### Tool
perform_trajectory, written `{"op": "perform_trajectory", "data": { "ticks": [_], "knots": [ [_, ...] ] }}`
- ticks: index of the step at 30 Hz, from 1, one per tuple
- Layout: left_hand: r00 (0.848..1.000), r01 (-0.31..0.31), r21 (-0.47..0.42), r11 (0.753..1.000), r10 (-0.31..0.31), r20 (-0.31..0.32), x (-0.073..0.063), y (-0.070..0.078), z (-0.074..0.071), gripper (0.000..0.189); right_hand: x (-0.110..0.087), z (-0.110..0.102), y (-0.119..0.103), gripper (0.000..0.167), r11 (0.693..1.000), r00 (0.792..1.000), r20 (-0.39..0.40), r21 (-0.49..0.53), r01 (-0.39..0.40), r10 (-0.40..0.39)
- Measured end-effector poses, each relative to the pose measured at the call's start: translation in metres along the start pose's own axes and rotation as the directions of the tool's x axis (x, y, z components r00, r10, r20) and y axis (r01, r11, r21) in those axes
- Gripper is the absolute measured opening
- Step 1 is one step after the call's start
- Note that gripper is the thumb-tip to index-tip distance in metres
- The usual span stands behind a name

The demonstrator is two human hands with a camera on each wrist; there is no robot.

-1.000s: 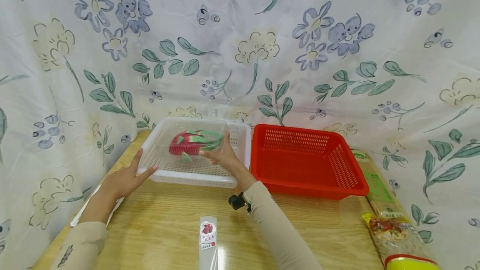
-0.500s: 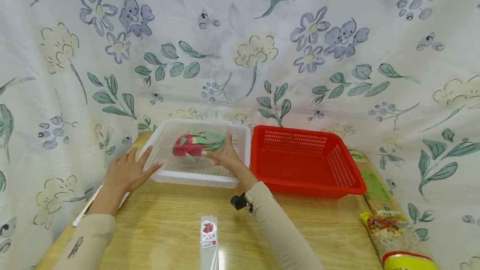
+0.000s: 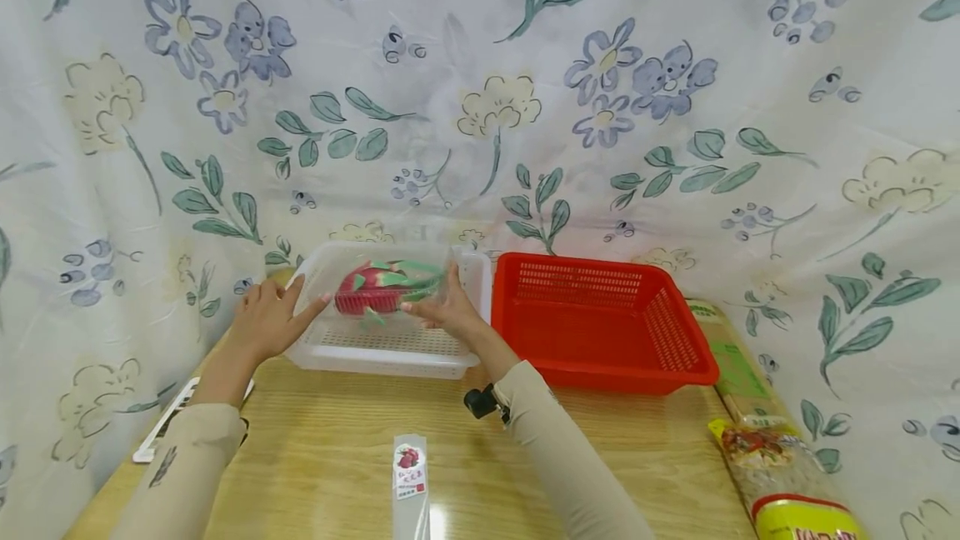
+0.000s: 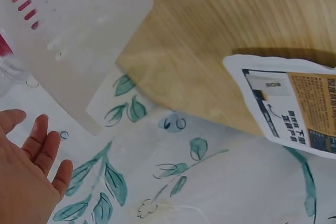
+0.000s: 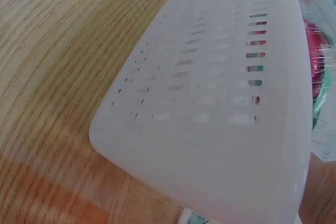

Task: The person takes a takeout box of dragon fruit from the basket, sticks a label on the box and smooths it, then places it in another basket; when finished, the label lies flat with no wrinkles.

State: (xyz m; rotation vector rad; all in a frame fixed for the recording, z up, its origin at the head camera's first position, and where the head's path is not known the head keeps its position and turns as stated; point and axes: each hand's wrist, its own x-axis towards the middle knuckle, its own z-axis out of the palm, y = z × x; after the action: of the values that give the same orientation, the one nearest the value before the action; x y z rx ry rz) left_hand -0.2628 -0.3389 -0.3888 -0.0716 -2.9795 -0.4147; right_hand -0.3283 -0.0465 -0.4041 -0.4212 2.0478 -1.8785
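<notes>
A red dragon fruit (image 3: 382,275) with green tips lies inside a clear plastic box (image 3: 367,302). The box is in the white perforated basket (image 3: 390,362); whether it touches the bottom cannot be told. At the box's right end my right hand (image 3: 455,312) grips it, thumb in front and fingers behind. My left hand (image 3: 266,319) hovers at the left end of the basket, fingers loosely extended and near the box. In the left wrist view, those fingers hold nothing. The right wrist view shows mostly the basket's outer wall (image 5: 210,150), which hides much of the right hand.
A red basket (image 3: 581,336) stands against the white one's right side. Farther right lie a tan and green pack (image 3: 738,373) and a yellow-trimmed clear bag (image 3: 780,469). A strip with a dragon fruit label (image 3: 410,469) lies in front. A white printed pouch (image 4: 294,103) is at left.
My left hand has left the basket's front left corner and moved up and right, toward the box's left end. My right hand keeps its grip. The head view has shifted slightly.
</notes>
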Motion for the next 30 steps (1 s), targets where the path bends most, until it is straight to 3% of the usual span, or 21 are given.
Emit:
{"op": "perform_trajectory", "data": {
  "ticks": [6,15,23,30],
  "knots": [
    [0.999,0.031,-0.006,1.000,-0.031,0.034,0.004,0.006,-0.002,0.090,-0.001,-0.007,-0.005,0.116,0.999,1.000,0.016,0.035,-0.002,0.002],
    [0.997,0.012,-0.043,0.999,-0.009,0.070,0.007,0.009,0.002,0.091,-0.005,-0.019,-0.005,0.115,0.994,0.999,0.048,0.104,-0.027,0.022],
    [0.992,-0.016,-0.163,0.987,0.037,0.122,0.014,0.016,0.003,0.085,-0.006,-0.030,-0.005,0.113,0.992,0.998,0.062,0.121,-0.026,0.018],
    [0.980,0.001,-0.240,0.971,0.046,0.192,0.017,0.025,0.000,0.087,-0.010,-0.033,-0.008,0.111,0.992,0.998,0.057,0.122,-0.030,0.023]
  ]
}}
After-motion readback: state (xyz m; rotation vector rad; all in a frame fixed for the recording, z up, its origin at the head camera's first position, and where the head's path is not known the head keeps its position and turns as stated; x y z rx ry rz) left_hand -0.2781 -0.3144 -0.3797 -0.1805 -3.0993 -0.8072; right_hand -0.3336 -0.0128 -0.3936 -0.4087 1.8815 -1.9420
